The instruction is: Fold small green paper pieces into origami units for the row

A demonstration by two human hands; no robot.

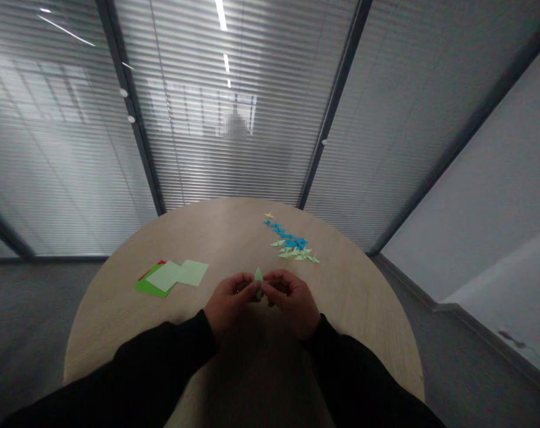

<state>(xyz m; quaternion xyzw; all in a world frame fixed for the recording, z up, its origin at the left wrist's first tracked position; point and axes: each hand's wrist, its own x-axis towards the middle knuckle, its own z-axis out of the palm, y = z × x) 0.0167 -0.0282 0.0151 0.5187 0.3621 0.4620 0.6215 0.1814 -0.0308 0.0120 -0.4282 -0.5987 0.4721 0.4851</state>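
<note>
Between my fingertips, upright over the near middle of the table, is a small folded piece of pale green paper (258,275) with a pointed top. My left hand (229,300) pinches it from the left side. From the other side the fingers of my right hand (295,300) close on it too. Its lower part is partly covered by my thumbs. Beyond my right hand lie several folded pale green paper pieces (303,254), and behind them a trail of folded blue paper pieces (291,240).
A round wooden table (354,285) fills the lower view. On its left lie pale green paper sheets (193,273), overlapping a brighter green sheet (151,288) and a red one (149,271). A small yellow folded piece (268,215) sits near the far edge. Glass partitions with blinds (234,172) stand behind.
</note>
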